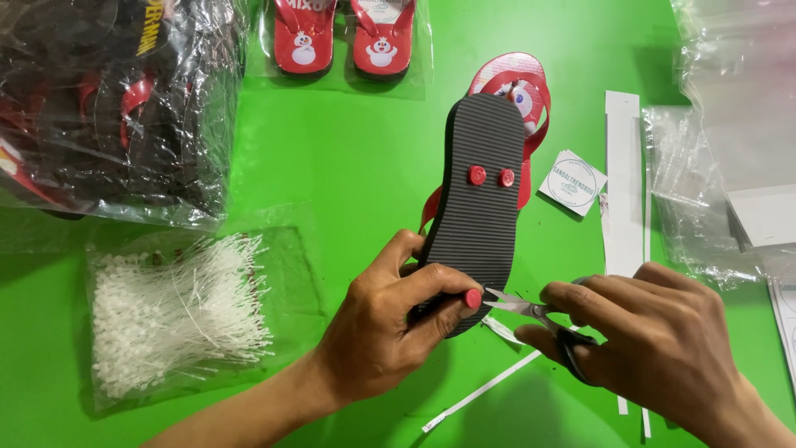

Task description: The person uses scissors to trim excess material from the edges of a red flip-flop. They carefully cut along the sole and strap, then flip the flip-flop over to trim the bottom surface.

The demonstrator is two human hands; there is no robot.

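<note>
Fingers [444,286] of the left hand [381,332] are closed around the toe end of a grey-soled sandal [481,216], held sole-up at frame centre, w/ thumb and forefinger pinched by the red plug [473,299] at the lower tip. Small scissors [518,307] are gripped in the right hand [655,340], lower right, fingers curled shut through the handles, blades slightly parted and set right at that plug. Two more red plugs [491,176] are seen flush mid-sole, so those look already trimmed; the toe plug appears to be what is left. A finished bagged pair [342,37] lies at top centre, a bag of white plastic ties [174,319] at lower left, paper strips [623,191] at right.
</note>
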